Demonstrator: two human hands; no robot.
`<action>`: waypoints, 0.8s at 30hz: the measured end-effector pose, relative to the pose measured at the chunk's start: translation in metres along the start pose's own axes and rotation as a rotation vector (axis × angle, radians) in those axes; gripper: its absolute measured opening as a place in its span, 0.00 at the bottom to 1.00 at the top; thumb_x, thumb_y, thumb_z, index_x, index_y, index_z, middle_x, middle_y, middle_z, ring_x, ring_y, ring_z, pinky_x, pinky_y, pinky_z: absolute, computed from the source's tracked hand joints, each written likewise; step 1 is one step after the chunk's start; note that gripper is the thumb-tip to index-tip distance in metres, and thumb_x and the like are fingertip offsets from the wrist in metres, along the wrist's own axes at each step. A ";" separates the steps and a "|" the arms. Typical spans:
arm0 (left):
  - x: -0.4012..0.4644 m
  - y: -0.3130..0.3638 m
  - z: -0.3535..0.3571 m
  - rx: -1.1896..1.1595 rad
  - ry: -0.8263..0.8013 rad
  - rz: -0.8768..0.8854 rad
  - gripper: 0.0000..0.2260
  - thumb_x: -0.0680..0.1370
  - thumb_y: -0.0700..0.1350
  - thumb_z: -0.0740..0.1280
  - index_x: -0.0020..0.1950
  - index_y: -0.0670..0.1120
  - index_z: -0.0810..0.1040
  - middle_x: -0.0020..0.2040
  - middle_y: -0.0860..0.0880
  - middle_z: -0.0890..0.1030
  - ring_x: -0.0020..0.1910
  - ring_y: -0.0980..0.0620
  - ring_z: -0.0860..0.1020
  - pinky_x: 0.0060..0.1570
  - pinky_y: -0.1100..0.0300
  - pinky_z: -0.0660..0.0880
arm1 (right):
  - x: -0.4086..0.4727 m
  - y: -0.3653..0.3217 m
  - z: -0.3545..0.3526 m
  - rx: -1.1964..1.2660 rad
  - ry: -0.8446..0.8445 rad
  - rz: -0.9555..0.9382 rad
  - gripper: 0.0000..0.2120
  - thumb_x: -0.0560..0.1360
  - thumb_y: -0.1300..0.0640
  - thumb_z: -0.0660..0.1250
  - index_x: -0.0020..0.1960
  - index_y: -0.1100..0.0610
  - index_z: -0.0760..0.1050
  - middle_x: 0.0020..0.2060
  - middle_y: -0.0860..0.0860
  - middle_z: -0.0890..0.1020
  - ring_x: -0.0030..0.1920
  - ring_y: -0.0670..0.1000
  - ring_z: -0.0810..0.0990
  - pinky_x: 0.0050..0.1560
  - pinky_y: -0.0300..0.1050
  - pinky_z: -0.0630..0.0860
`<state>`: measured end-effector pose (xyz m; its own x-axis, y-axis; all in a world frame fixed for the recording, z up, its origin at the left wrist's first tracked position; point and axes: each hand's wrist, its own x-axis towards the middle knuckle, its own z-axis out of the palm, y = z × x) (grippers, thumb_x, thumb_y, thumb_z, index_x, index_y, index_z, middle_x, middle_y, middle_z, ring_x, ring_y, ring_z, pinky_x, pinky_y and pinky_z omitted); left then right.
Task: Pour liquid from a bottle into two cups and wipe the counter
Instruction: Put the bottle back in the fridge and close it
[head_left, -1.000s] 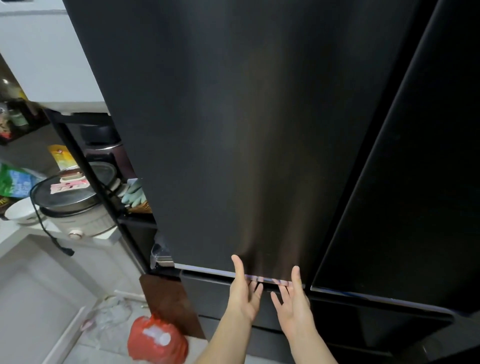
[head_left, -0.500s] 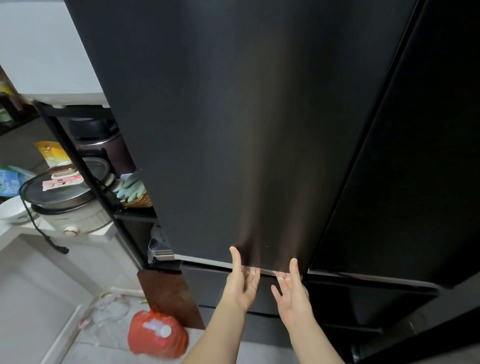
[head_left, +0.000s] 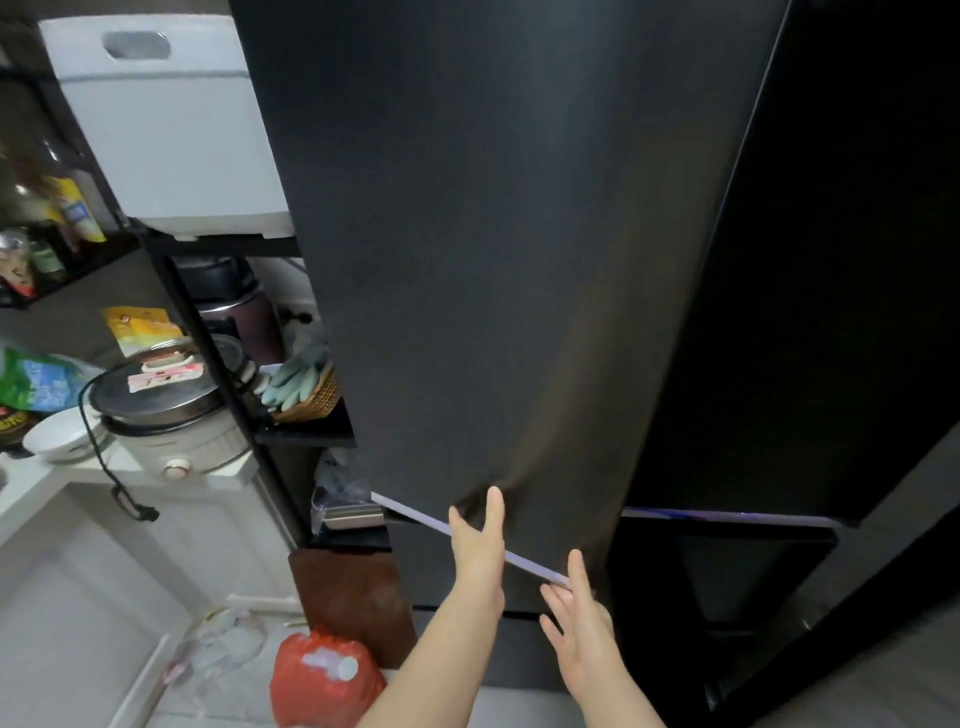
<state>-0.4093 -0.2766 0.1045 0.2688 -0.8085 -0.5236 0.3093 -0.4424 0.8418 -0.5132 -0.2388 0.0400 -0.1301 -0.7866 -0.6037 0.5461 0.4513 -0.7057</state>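
Observation:
A tall dark fridge fills the head view. Its left door (head_left: 493, 260) stands swung out a little, the pale strip of its bottom edge running slantwise. My left hand (head_left: 478, 556) holds that bottom edge, two digits lying up the door's front and the others hidden behind it. My right hand (head_left: 576, 618) is at the door's near lower corner, fingers straight, one fingertip touching the corner. No bottle, cup or cloth is in view.
The right fridge door (head_left: 831, 260) is closed, with a dark drawer front (head_left: 727, 571) under it. To the left, a black rack holds a white box (head_left: 166, 124), a rice cooker (head_left: 171, 415) and a basket of gloves (head_left: 306, 389). A red bag (head_left: 322, 680) lies on the floor.
The left fridge door has swung outward toward me, so its bottom edge now slants. Both hands moved with it, and my view has tilted up and left.

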 end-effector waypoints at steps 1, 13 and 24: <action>-0.011 0.004 -0.001 0.072 -0.006 0.120 0.40 0.75 0.61 0.65 0.78 0.52 0.45 0.78 0.50 0.52 0.76 0.47 0.55 0.73 0.49 0.56 | -0.007 0.005 0.000 -0.025 0.014 -0.001 0.42 0.66 0.38 0.68 0.72 0.59 0.60 0.69 0.58 0.70 0.69 0.55 0.69 0.69 0.55 0.65; -0.140 0.007 -0.009 0.608 -0.082 1.205 0.39 0.75 0.55 0.67 0.73 0.69 0.41 0.75 0.61 0.34 0.76 0.58 0.39 0.72 0.56 0.50 | -0.096 -0.014 -0.012 -0.763 0.051 -0.868 0.25 0.76 0.43 0.62 0.72 0.45 0.62 0.70 0.50 0.68 0.70 0.51 0.67 0.69 0.51 0.66; -0.171 0.060 -0.043 0.850 0.207 1.541 0.41 0.69 0.37 0.74 0.75 0.52 0.56 0.77 0.38 0.54 0.75 0.39 0.57 0.67 0.43 0.67 | -0.158 -0.085 0.010 -0.805 0.013 -1.187 0.29 0.78 0.51 0.60 0.74 0.41 0.50 0.76 0.47 0.53 0.76 0.48 0.51 0.73 0.48 0.54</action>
<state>-0.3977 -0.1484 0.2391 -0.0474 -0.6180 0.7848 -0.8078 0.4858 0.3338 -0.5310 -0.1571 0.1994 -0.1785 -0.8587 0.4805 -0.4967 -0.3429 -0.7973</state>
